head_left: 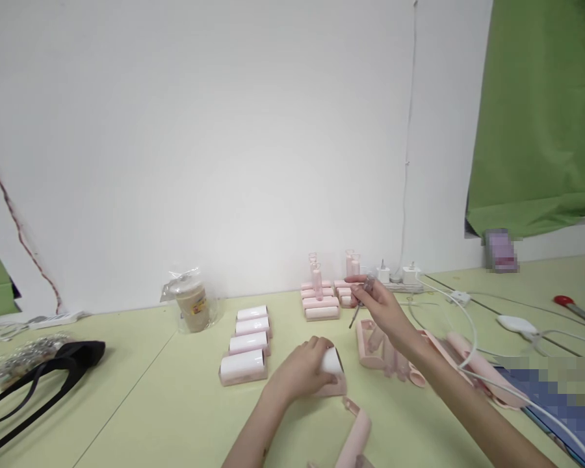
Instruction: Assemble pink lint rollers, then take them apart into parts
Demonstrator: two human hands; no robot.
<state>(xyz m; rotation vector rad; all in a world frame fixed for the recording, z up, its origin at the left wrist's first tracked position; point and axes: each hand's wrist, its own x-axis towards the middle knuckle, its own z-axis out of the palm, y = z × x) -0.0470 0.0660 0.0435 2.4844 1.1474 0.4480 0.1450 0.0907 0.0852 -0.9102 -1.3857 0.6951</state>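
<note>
My left hand point(299, 369) is closed over a white roll with a pale pink base point(332, 387), which rests on the table. Raised above the tabletop, my right hand point(379, 307) grips a small screwdriver point(354, 317), its thin dark shaft pointing down and its clear handle mostly hidden by the fingers. A pink handle piece point(355, 437) lies close to me, in front of the left hand. Under the right forearm are a pink tray-like part point(367, 351) and several translucent pink pieces point(394, 364).
White rolls with pink bases point(244, 365) form a row at left. Farther back are stacked pink rollers point(322, 313) with small upright ones. A bagged cup point(194, 311), black strap point(73, 357), white cables point(472, 325), long pink parts point(487, 374) and red-handled scissors point(568, 302) surround the workspace.
</note>
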